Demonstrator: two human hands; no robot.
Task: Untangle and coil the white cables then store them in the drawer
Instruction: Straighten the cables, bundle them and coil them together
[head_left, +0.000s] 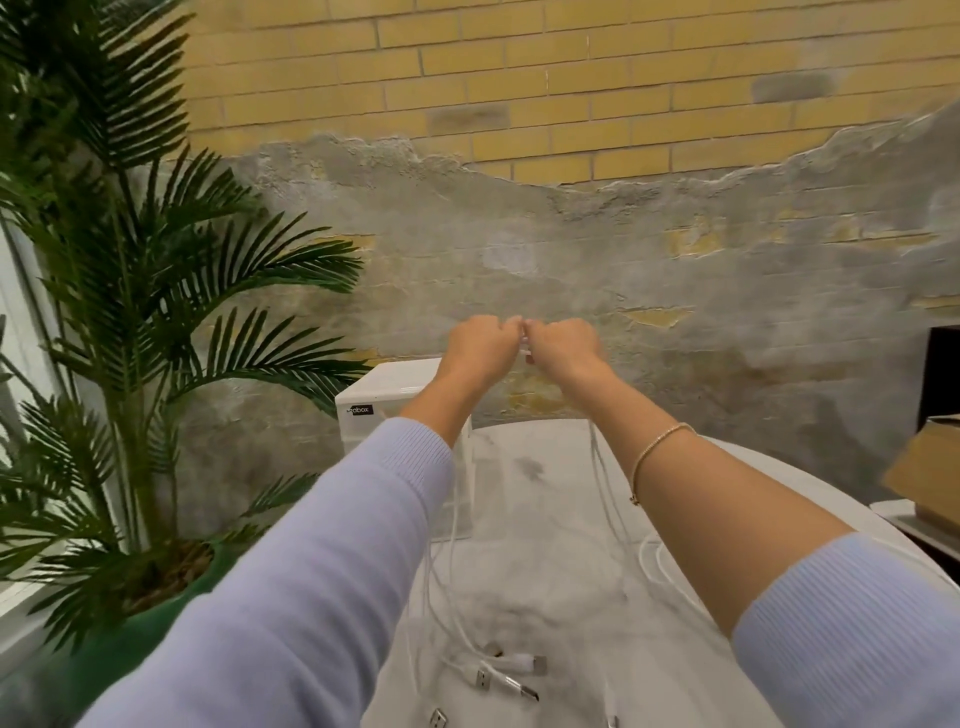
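Head view: the left hand (480, 345) and right hand (563, 348) are raised together, fingers curled and pinching the white cables (457, 525) between them. The strands hang to the pale surface (550, 519) (USB plugs (511, 670) lying near), beside the white drawer box (384, 389).

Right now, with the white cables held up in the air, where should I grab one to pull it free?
Take one USB plug lying loose on the table, pinching its flat sides from above. The strands hang bunched from the left hand and right hand, so mid-cable grips would likely catch several at once; a free end is separate and rigid.
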